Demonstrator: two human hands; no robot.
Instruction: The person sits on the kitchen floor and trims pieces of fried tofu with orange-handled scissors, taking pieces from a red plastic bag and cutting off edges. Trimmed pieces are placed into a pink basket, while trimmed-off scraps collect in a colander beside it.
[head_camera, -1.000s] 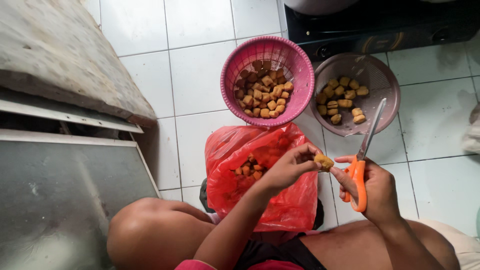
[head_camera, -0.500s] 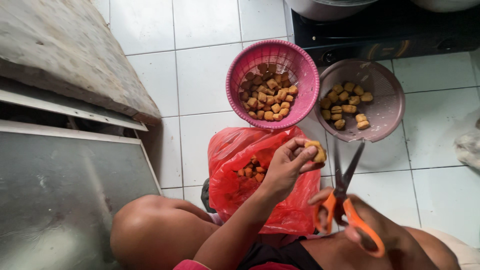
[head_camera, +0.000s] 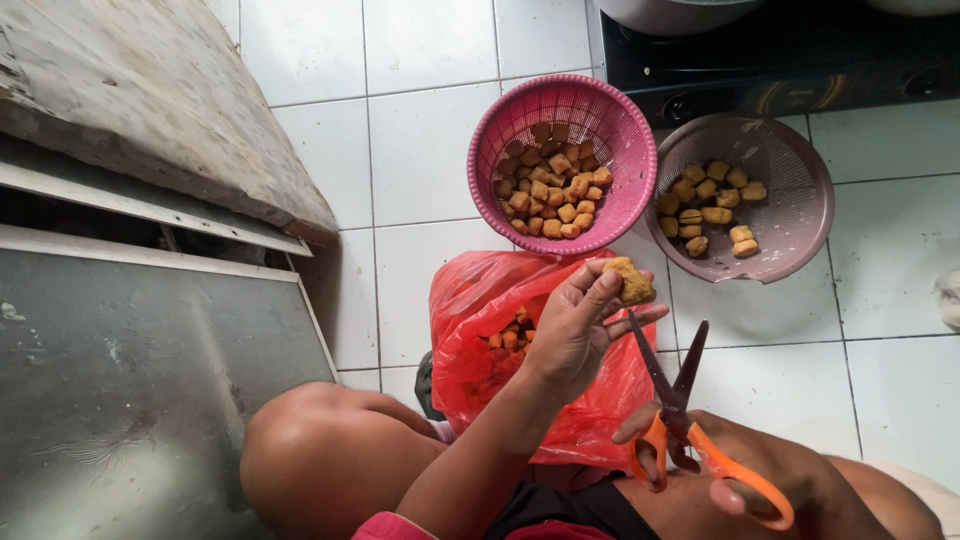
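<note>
Scissors (head_camera: 690, 420) with orange handles are gripped by the right hand (head_camera: 760, 470), blades now parted and drawn back from the piece. Against the red plastic bag (head_camera: 560, 400), a golden-brown fried cube (head_camera: 628, 282) is pinched in the left hand (head_camera: 575, 325), raised higher than half a second ago. Beyond, cubes are held in the pink basket (head_camera: 520, 125) and mauve basket (head_camera: 800, 230).

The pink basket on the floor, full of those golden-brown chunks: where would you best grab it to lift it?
Probably by the rim of the pink basket, on its left, coming from above. That side faces bare white tiles, while the brown basket sits close against its right and the red plastic bag lies just below. The wall flares outward to a rim a hand could hook, and the fried pieces sit low, clear of the fingers.
</note>
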